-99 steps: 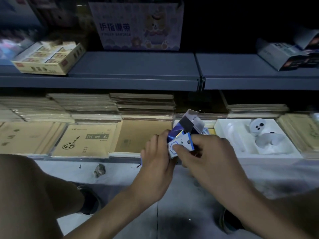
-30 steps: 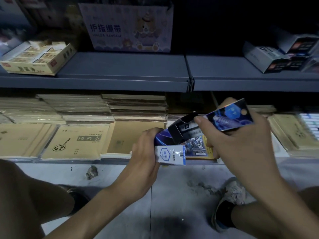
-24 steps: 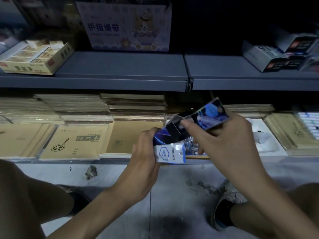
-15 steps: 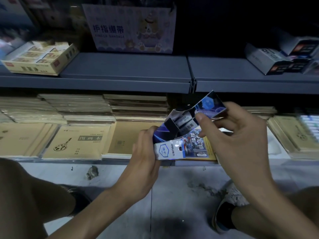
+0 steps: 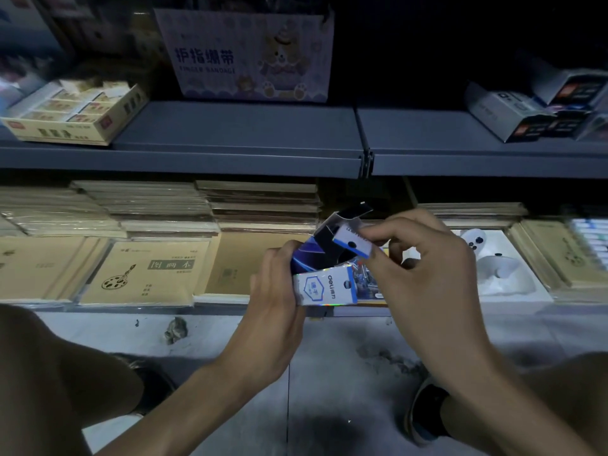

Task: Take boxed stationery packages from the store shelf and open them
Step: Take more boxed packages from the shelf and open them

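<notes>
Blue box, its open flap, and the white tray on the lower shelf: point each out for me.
blue box (image 5: 324, 288), head view, on its white end label.
open flap (image 5: 352, 245), head view, on the flap's white face.
white tray (image 5: 513, 286), head view, on its bare moulded floor.

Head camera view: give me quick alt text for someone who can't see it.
Two bare hands work a small blue-and-white box open in front of store shelves: the left hand grips its body while the right hand pinches a raised flap. Behind lie stacked tan notebooks and, higher up, a finger-bandage carton.
</notes>
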`<state>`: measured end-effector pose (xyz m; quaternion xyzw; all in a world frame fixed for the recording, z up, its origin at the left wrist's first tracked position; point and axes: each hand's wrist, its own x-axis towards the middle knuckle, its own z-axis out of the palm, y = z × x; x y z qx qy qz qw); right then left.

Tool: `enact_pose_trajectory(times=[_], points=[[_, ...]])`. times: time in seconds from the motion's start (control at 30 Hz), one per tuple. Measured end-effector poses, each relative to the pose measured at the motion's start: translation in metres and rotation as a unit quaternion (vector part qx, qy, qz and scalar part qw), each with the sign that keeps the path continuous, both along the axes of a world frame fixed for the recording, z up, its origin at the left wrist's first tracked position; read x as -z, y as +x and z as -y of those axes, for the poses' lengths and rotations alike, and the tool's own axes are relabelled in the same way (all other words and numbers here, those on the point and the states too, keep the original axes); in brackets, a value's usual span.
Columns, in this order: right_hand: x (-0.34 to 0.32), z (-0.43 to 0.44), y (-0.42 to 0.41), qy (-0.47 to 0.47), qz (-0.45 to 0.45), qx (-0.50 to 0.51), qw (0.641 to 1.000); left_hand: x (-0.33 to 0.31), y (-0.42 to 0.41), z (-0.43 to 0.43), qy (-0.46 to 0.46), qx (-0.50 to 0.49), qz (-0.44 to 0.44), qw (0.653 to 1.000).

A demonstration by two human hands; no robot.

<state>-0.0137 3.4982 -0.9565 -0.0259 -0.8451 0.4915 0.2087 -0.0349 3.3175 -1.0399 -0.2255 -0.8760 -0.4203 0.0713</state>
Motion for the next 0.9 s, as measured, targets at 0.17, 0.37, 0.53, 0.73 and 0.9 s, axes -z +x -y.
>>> enact_pose_trajectory(times=[0.17, 0.37, 0.53, 0.73, 0.9], points=[[-0.001, 0.004, 0.000, -0.060, 0.038, -0.033, 0.997, -0.002, 0.001, -0.001, 0.009, -0.013, 0.004, 1.000], [0.005, 0.006, 0.001, 0.036, 0.032, -0.026, 0.999, -0.007, 0.002, -0.001, -0.010, -0.008, -0.029, 0.999], [0.000, 0.011, 0.003, 0.109, 0.053, -0.049, 0.991, -0.006, 0.003, -0.002, -0.027, -0.022, -0.039, 0.999], [-0.010, 0.014, 0.003, -0.019, 0.164, -0.086, 0.983, -0.006, 0.004, 0.000, -0.061, -0.025, -0.047, 0.997], [-0.018, 0.013, 0.005, -0.087, 0.283, -0.086, 0.951, -0.004, 0.007, -0.003, -0.062, -0.015, -0.047, 0.997]])
